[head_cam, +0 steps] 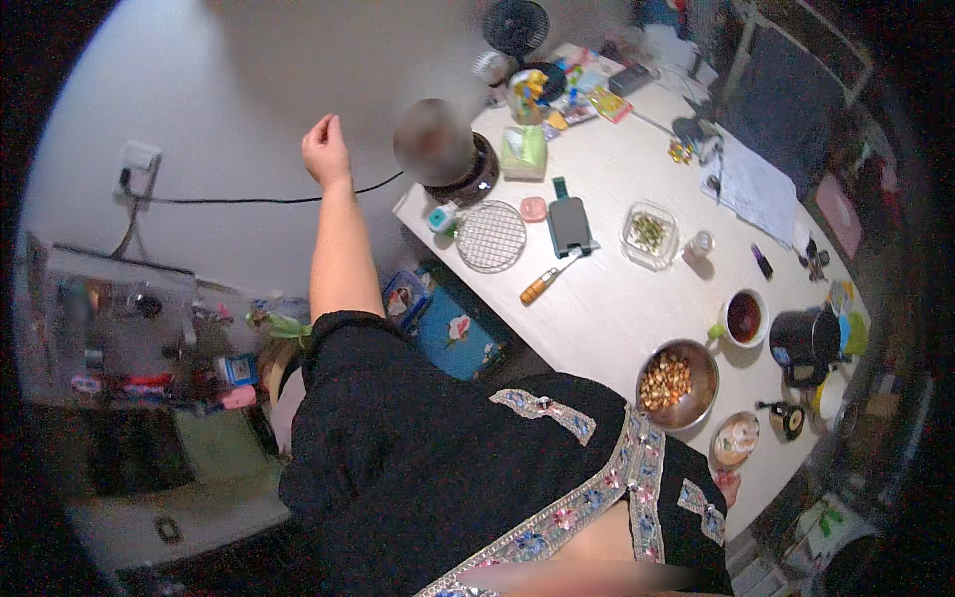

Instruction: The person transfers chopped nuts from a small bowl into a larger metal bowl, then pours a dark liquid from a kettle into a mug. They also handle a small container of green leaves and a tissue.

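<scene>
My left hand [327, 153] is raised in front of the pale wall, above a black power cord [254, 200]. Its fingers are curled together, and nothing shows in them. Down at the table's near right edge, my right hand [729, 486] is mostly hidden by my black sleeve, so its grip cannot be made out. Closest to it lies a round patterned dish or lid [736, 438]. Beyond that stands a steel bowl [705, 399] with many small brown and cream pieces in its bottom. A white mug [759, 339] of dark liquid stands behind the bowl.
The white table [604, 321] bears a round wire rack [490, 236], a wooden-handled tool [543, 286], a dark flat device [570, 224] and a clear container [630, 257] of greenish bits. A blurred round object tops a dark glossy base [466, 183]. The cord reaches a wall socket [138, 168].
</scene>
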`<action>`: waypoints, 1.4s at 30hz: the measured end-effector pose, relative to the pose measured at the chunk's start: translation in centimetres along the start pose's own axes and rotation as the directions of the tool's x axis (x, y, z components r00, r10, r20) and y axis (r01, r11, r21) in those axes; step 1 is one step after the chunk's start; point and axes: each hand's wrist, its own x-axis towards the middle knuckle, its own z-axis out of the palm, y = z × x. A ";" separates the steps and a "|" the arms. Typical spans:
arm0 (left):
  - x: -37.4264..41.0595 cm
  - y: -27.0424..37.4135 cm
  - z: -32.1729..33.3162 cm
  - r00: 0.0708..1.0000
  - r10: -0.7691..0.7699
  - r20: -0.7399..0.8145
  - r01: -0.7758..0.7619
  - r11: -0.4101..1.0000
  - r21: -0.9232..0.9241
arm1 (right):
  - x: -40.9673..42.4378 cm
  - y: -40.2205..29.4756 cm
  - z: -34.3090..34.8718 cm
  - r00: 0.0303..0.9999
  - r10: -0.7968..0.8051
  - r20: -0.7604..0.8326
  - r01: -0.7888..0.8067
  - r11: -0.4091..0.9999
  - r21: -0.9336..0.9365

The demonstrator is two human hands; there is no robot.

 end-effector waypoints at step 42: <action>-28.2 6.6 8.3 0.229 -0.270 0.935 -0.662 0.661 0.353 | -3.3 0.3 3.3 0.955 -0.143 -0.258 0.137 0.990 -0.042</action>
